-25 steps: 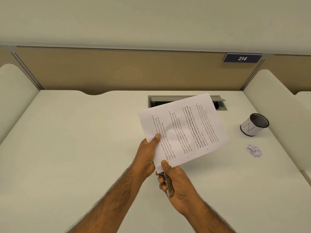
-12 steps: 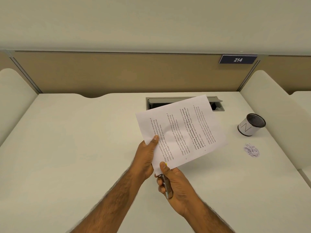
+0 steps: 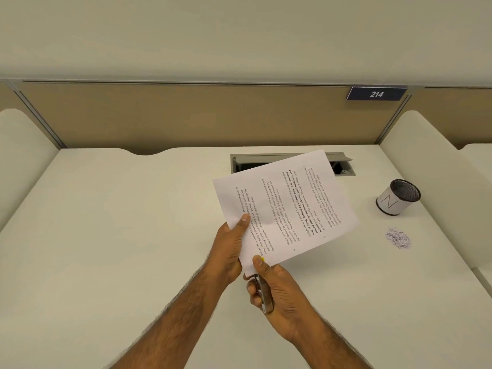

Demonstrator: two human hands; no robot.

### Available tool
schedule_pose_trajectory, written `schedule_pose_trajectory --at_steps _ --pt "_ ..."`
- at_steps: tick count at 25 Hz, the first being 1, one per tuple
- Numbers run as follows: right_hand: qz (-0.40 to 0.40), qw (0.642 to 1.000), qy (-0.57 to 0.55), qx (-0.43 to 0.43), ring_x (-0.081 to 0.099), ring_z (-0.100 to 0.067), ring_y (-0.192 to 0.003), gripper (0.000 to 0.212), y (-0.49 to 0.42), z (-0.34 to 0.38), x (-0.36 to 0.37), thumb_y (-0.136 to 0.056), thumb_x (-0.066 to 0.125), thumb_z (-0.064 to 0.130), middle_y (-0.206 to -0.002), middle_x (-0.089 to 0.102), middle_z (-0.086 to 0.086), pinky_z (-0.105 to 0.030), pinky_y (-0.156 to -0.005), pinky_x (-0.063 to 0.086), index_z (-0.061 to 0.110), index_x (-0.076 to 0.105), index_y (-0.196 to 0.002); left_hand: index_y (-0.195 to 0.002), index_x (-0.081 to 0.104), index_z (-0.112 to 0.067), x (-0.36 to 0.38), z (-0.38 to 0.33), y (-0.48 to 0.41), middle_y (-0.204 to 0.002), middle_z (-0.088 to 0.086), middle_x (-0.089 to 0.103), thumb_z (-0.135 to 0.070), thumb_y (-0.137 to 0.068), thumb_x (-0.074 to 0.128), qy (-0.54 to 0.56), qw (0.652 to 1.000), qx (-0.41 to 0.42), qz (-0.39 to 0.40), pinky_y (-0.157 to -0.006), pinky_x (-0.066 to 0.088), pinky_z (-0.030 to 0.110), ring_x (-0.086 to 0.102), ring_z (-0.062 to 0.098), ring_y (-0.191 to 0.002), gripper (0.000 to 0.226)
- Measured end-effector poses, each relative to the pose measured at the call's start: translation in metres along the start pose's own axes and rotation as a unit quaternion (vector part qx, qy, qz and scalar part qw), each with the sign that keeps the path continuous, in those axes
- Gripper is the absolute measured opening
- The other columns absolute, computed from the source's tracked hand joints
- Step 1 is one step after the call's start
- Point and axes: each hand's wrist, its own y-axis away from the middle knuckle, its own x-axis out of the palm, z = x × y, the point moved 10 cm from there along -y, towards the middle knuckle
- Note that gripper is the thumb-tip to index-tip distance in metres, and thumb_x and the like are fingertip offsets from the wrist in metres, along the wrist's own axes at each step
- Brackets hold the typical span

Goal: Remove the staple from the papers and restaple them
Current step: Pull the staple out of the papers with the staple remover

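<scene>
A wide, pale table [image 3: 106, 249] fills most of the view, seen from above by the person seated at it. A tan partition [image 3: 186, 115] runs across its far edge. Above the middle of the table, a stapled set of printed papers [image 3: 287, 206] is held off the surface, tilted, with its lines of text running sideways to the viewer. The left hand [image 3: 229, 251] grips the papers' near left edge, thumb on top and fingers hidden beneath. The right hand [image 3: 279, 291], just beside it and nearer the viewer, is curled around a slim metal tool [image 3: 265, 294], with its thumb pressed on the papers' lowest corner. The tool's tip meets that corner. A grey cable hatch [image 3: 343, 166] is sunk into the table near the far edge, partly hidden behind the papers. To the right stands a white cup [image 3: 396, 198] with a dark mesh inside and a letter N on its side. A dark number plate [image 3: 376, 94] reading 214 is mounted on the partition. Near the cup lies a small pile of paper scraps [image 3: 398, 238]. A tiny yellow spot [image 3: 263, 259] shows beside the right thumb.
</scene>
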Motion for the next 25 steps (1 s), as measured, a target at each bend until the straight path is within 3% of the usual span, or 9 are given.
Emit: schedule_pose_trajectory --at_steps 3,10,16,20,25 --pt "0.002 1.000 0.014 0.015 0.058 -0.022 -0.066 0.053 0.000 -0.004 0.000 -0.082 0.065 0.047 -0.089 0.067 -0.018 -0.027 -0.053 0.043 0.007 0.064 -0.117 -0.124 0.068 -0.020 0.000 -0.005 -0.002 -0.113 0.008 0.080 -0.022 -0.103 0.062 0.004 1.000 0.004 0.002 -0.086 0.063 0.047 0.077 0.029 -0.099 0.022" --pt "0.019 0.999 0.020 0.017 0.058 -0.021 -0.065 0.069 -0.003 -0.006 0.001 -0.084 0.051 0.061 -0.089 0.067 -0.019 -0.025 -0.049 0.045 0.006 0.061 -0.124 -0.124 0.069 -0.017 -0.002 -0.010 -0.001 -0.116 0.010 0.079 -0.019 -0.104 0.060 0.015 1.000 0.013 0.002 -0.096 0.059 0.051 0.075 0.031 -0.106 0.022" --pt "0.005 0.994 0.106 -0.033 0.058 -0.019 -0.065 0.044 0.000 0.002 0.001 -0.079 0.073 0.036 -0.087 0.069 -0.016 -0.028 -0.054 0.045 0.004 0.064 -0.108 -0.116 0.069 -0.024 -0.003 -0.015 -0.001 -0.098 -0.001 0.082 -0.021 -0.104 0.060 0.012 1.000 0.021 -0.004 -0.068 0.064 0.036 0.079 0.018 -0.081 0.015" --pt "-0.029 0.983 0.175 -0.048 0.061 -0.019 -0.065 0.013 0.000 0.003 -0.006 -0.092 0.068 0.014 -0.087 0.072 -0.014 -0.029 -0.055 0.049 0.008 0.066 -0.104 -0.122 0.068 -0.022 -0.003 -0.015 0.000 -0.107 0.003 0.081 -0.020 -0.104 0.060 0.018 1.000 0.019 -0.002 -0.081 0.062 0.043 0.077 0.023 -0.095 0.020" --pt "-0.036 0.981 0.183 -0.059 0.063 -0.019 -0.063 0.014 -0.001 0.006 -0.006 -0.096 0.062 0.017 -0.084 0.074 -0.010 -0.028 -0.054 0.052 0.008 0.064 -0.107 -0.126 0.067 -0.021 -0.004 -0.014 0.000 -0.113 0.005 0.080 -0.020 -0.103 0.062 0.021 1.000 0.016 -0.005 -0.087 0.061 0.046 0.075 0.027 -0.104 0.024"
